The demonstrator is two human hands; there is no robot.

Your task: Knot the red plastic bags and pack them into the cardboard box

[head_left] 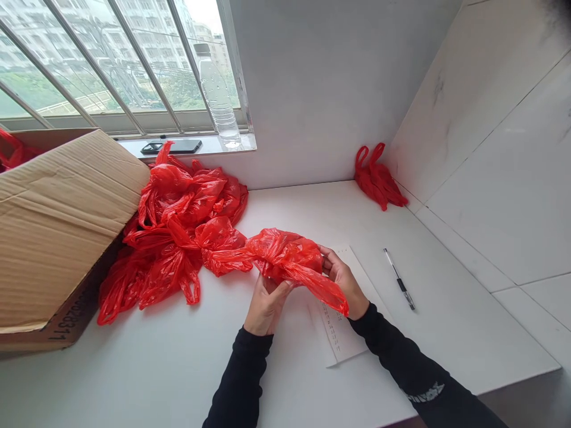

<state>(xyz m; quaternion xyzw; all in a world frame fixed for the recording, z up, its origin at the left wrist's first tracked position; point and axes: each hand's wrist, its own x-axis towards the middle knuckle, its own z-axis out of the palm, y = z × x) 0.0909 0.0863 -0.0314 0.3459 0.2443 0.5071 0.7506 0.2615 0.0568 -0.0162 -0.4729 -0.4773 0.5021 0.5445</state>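
Between my two hands is a knotted red plastic bag, raised over the table, one of its handle ends trailing down to the right. My left hand grips it from below, thumb on the near side. At its right side my right hand is closed round the bag, the fingers partly behind it. What the bag contains cannot be made out. A pile of similar red plastic bags lies to the left, its nearest bag close to the held one. Beneath my right hand lies a sheet of paper with handwritten numbers.
A cardboard box with red bags inside stands at the left. On the sill are a phone and a water bottle. A pen lies right of the paper; flat red bags sit in the corner of the white table.
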